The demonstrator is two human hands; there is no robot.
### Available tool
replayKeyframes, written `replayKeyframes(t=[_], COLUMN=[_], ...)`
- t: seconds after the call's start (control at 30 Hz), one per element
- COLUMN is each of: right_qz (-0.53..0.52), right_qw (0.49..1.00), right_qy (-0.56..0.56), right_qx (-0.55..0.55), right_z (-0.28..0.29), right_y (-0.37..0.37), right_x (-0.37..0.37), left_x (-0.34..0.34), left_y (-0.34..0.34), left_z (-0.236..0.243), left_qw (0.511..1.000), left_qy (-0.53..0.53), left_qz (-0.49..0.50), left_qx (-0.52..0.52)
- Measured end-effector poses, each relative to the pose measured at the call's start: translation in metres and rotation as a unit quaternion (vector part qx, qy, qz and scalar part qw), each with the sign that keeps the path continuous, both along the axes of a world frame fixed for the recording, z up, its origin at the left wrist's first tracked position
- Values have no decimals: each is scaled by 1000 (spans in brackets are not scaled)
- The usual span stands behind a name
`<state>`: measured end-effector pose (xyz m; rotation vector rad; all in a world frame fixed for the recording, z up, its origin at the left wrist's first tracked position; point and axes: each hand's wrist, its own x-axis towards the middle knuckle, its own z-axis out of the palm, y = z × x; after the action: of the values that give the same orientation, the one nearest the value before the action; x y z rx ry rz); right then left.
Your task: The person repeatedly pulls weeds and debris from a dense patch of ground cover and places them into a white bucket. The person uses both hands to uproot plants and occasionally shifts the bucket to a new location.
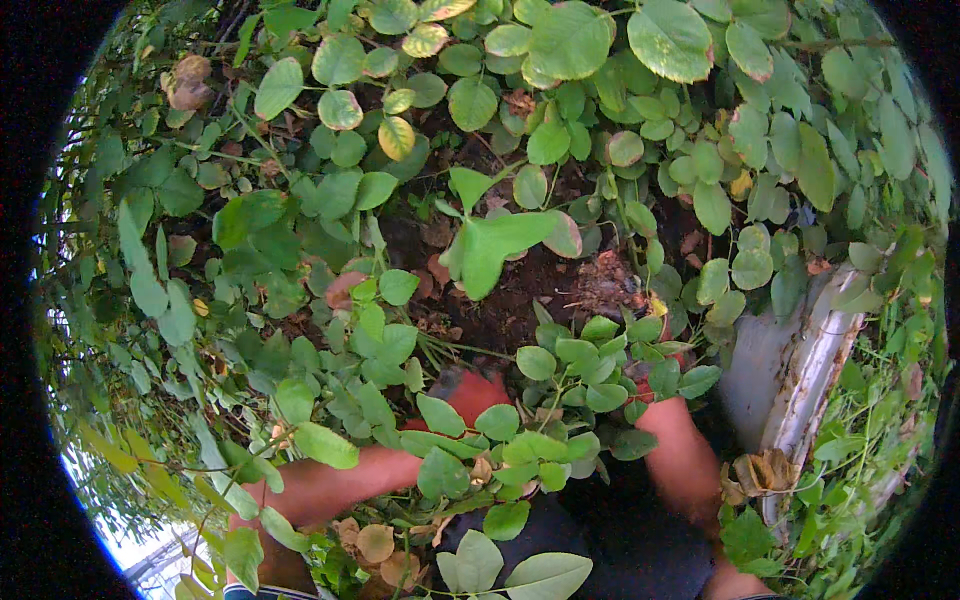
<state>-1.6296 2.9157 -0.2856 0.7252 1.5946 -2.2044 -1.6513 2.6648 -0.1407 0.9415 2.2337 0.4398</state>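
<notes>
Reaching into leafy bush, lower centre of frame, both hands buried in foliage.
Left hand [470,392] and right hand [662,372] mostly hidden by leaves [560,370]; grip cannot be told for either. Dark soil [520,300] just above them; pale curved planter rim [815,370] at right.

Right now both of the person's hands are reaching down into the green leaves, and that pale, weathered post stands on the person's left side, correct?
Not quite. The head view shows the pale, weathered post on the person's right side, beside the right forearm. The rest holds: the left hand and right hand both reach down into the green leaves, which mostly hide the fingers.
</notes>
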Motion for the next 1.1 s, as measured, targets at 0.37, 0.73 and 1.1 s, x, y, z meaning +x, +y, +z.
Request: replayKeyframes(t=[0.37, 0.73, 1.1], right_qz=[-251, -284, -166], right_qw=[888, 938, 963], right_qy=[123, 193, 191], right_qx=[-365, -55, 93], right_z=[-14, -24, 11], right_y=[58, 43, 21], right_x=[-114, -129, -100], left_x=[-31, -145, -99], left_y=[29, 65, 35], left_z=[-14, 9, -89], left_qw=[987, 902, 937], left_qy=[12, 213, 55], left_qz=[75, 357, 303], left_qx=[143, -118, -167])
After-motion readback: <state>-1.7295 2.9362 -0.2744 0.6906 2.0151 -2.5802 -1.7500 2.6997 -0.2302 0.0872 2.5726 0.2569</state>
